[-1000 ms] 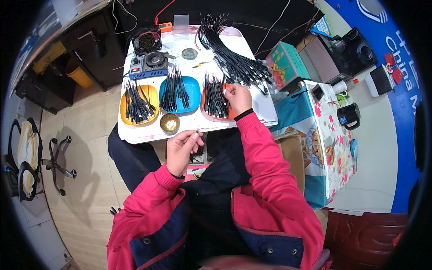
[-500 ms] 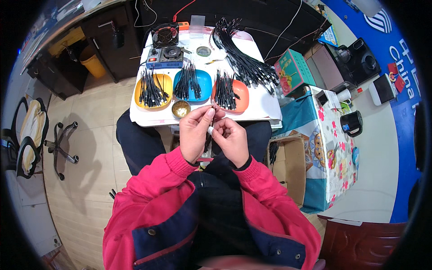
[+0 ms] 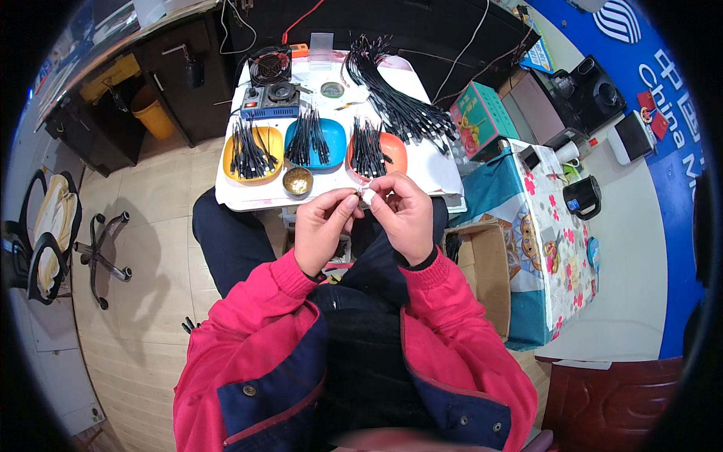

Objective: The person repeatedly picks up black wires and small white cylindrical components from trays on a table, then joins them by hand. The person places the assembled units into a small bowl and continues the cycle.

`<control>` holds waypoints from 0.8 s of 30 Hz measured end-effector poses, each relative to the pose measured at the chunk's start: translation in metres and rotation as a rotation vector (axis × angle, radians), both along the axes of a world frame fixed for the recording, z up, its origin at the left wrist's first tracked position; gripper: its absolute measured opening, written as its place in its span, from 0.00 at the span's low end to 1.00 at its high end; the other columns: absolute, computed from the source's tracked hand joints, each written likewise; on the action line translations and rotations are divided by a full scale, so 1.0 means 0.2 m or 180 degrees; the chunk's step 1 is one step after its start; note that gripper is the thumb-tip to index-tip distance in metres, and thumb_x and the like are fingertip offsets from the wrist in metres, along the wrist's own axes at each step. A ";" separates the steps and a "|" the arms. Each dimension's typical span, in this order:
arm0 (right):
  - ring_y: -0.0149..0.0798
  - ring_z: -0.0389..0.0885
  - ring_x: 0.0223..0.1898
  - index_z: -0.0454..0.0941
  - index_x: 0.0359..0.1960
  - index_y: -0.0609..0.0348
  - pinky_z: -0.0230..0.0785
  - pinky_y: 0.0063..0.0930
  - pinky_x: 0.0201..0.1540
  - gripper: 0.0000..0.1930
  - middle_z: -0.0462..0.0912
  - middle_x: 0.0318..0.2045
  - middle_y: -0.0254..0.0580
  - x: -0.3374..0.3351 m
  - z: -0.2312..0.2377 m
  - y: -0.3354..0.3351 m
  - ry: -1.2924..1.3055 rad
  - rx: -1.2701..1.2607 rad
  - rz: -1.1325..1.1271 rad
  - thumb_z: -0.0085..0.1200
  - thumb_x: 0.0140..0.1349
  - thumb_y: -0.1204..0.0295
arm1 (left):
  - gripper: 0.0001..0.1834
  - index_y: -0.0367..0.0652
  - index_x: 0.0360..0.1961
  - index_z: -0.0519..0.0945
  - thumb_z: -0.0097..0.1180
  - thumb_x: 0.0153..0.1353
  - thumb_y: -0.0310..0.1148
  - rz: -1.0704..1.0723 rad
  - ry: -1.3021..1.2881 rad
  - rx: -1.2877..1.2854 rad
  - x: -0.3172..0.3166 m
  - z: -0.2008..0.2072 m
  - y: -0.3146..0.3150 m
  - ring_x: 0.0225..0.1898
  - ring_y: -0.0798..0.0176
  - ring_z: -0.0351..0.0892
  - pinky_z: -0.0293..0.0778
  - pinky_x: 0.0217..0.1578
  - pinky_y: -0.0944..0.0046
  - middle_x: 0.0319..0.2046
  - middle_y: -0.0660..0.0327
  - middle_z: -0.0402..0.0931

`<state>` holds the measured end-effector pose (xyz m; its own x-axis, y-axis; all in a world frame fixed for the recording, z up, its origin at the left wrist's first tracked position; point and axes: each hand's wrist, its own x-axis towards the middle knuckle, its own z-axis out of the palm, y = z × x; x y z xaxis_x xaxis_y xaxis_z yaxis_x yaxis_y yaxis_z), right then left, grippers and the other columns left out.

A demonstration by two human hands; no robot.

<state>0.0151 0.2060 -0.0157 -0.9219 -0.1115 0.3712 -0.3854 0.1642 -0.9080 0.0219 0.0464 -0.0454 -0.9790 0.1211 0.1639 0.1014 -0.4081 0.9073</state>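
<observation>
My left hand (image 3: 325, 230) and my right hand (image 3: 405, 218) meet just off the table's near edge, fingertips pinched together. Between them is something thin and small, mostly hidden by the fingers. A white covering (image 3: 367, 196) shows at the right hand's fingertips. Beyond the hands, black cables (image 3: 367, 151) stand bunched in an orange dish (image 3: 397, 153). More short black cables fill a blue dish (image 3: 338, 134) and a yellow dish (image 3: 256, 178). A small round bowl (image 3: 296, 194) with tiny pale pieces inside sits in front of the blue dish.
A large bundle of black cables (image 3: 403, 102) lies at the table's far right. A blue box-shaped device (image 3: 265, 108) and a black fan (image 3: 269, 66) stand far left. An open cardboard box (image 3: 491, 264) is by my right leg, beside a cloth-covered table (image 3: 561, 256).
My right hand has risen and turned so its fingertips meet the left's. The left hand has shifted slightly down and left. The thin dark strand visible earlier is now mostly hidden.
</observation>
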 end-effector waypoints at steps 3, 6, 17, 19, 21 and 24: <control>0.21 0.76 0.34 0.77 0.39 0.65 0.65 0.12 0.34 0.05 0.79 0.36 0.32 0.00 -0.02 0.00 0.0136 -0.0073 0.0026 0.56 0.63 0.81 | 0.10 0.33 0.45 0.81 0.55 0.68 0.28 -0.0049 0.0064 -0.0075 0.00 0.01 -0.01 0.25 0.79 0.70 0.64 0.26 0.78 0.28 0.65 0.79; 0.23 0.77 0.35 0.76 0.40 0.64 0.66 0.13 0.34 0.06 0.80 0.37 0.35 -0.01 -0.07 -0.01 -0.0358 -0.1109 0.0385 0.57 0.63 0.79 | 0.09 0.34 0.44 0.81 0.55 0.68 0.28 -0.0217 -0.0014 0.0095 0.00 0.01 -0.02 0.25 0.79 0.68 0.61 0.25 0.79 0.27 0.66 0.77; 0.25 0.77 0.32 0.73 0.43 0.61 0.67 0.16 0.34 0.09 0.82 0.35 0.38 0.00 -0.20 -0.05 -0.1167 -0.2692 0.0716 0.58 0.64 0.76 | 0.09 0.33 0.42 0.80 0.51 0.69 0.28 -0.0831 -0.0717 0.0958 -0.02 -0.02 -0.01 0.22 0.78 0.63 0.57 0.23 0.78 0.25 0.65 0.75; 0.27 0.79 0.34 0.73 0.43 0.62 0.69 0.17 0.36 0.09 0.82 0.35 0.39 0.00 -0.21 -0.06 -0.1101 -0.2724 0.0684 0.57 0.64 0.76 | 0.09 0.33 0.42 0.80 0.51 0.69 0.28 -0.0866 -0.0745 0.1010 -0.03 -0.03 -0.01 0.22 0.77 0.62 0.57 0.23 0.78 0.25 0.65 0.75; 0.28 0.80 0.36 0.73 0.44 0.63 0.70 0.18 0.39 0.09 0.82 0.36 0.40 0.01 -0.23 -0.07 -0.1138 -0.2939 0.0715 0.57 0.64 0.77 | 0.09 0.33 0.40 0.80 0.51 0.69 0.28 -0.0885 -0.0777 0.1097 -0.03 -0.04 -0.01 0.21 0.78 0.61 0.56 0.22 0.78 0.25 0.66 0.74; 0.29 0.79 0.37 0.72 0.43 0.63 0.70 0.19 0.41 0.08 0.81 0.36 0.40 0.01 -0.26 -0.09 -0.1166 -0.3305 0.0954 0.55 0.65 0.78 | 0.09 0.33 0.40 0.80 0.51 0.69 0.28 -0.0908 -0.0784 0.1156 -0.03 -0.04 0.00 0.20 0.78 0.60 0.56 0.22 0.78 0.24 0.66 0.74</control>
